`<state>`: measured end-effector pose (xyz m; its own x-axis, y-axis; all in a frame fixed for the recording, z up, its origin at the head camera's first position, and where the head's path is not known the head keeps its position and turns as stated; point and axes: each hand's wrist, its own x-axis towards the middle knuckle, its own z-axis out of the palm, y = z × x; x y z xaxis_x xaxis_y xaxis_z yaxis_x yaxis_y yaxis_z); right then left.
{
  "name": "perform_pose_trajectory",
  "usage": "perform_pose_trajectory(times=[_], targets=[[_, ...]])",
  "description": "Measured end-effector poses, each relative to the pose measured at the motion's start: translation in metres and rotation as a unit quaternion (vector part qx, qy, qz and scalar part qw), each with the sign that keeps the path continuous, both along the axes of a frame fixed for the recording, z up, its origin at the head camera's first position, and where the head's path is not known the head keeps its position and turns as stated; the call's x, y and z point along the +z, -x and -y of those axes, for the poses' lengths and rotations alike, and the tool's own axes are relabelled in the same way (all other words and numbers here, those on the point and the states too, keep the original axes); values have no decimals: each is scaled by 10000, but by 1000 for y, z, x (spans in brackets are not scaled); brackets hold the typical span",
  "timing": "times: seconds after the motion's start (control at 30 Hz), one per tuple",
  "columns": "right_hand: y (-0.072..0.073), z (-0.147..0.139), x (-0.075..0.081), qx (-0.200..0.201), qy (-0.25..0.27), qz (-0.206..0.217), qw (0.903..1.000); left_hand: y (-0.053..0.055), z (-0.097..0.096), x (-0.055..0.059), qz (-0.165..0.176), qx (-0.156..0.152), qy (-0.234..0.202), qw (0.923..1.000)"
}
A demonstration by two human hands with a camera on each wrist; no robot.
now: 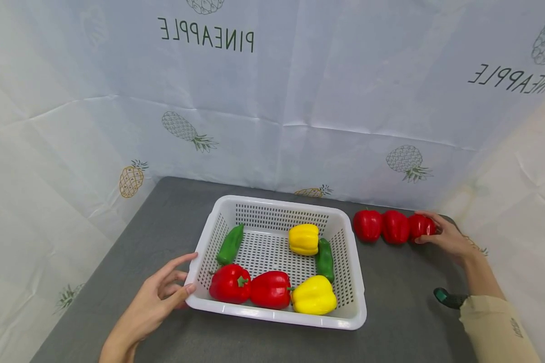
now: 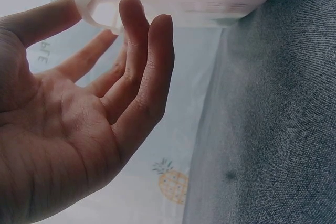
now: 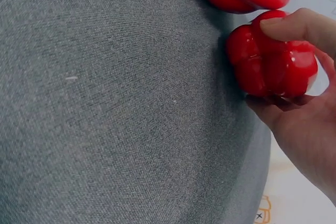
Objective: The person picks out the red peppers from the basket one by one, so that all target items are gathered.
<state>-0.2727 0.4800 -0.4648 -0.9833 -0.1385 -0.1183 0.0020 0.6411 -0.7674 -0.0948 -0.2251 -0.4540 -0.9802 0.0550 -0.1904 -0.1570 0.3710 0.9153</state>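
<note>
My left hand (image 1: 152, 298) is at the left side of a white plastic basket (image 1: 272, 316), thumb and index fingertips right at its rim. The other fingers bend loosely beside the basket wall in the left wrist view. My right hand (image 1: 449, 239) grips a red bell pepper (image 3: 270, 69) between thumb and fingers, at the right end of a row. Two more red bell peppers, a middle one (image 1: 395, 227) and a left one (image 1: 368, 226), lie beside it. In the basket sit two red bell peppers (image 1: 270, 290), two yellow bell peppers (image 1: 315, 296) and two green peppers (image 1: 231, 244).
The basket stands on a dark grey cloth-covered table (image 1: 404, 312). A white curtain (image 1: 272, 101) printed with pineapples hangs around the table. A dark green and black object (image 1: 449, 298) is at the right sleeve's cuff.
</note>
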Motion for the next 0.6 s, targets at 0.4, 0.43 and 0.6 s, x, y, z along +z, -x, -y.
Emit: perform_pose_trajectory(times=[0.4, 0.43, 0.6], targets=[[2, 3, -8, -28, 458, -341, 9984, 0, -1, 1, 15, 10, -9, 10000], [2, 3, -8, -45, 465, -339, 9983, 0, -1, 1, 29, 17, -8, 10000], [4, 5, -7, -120, 470, -218, 9986, 0, -1, 1, 48, 29, -17, 10000]])
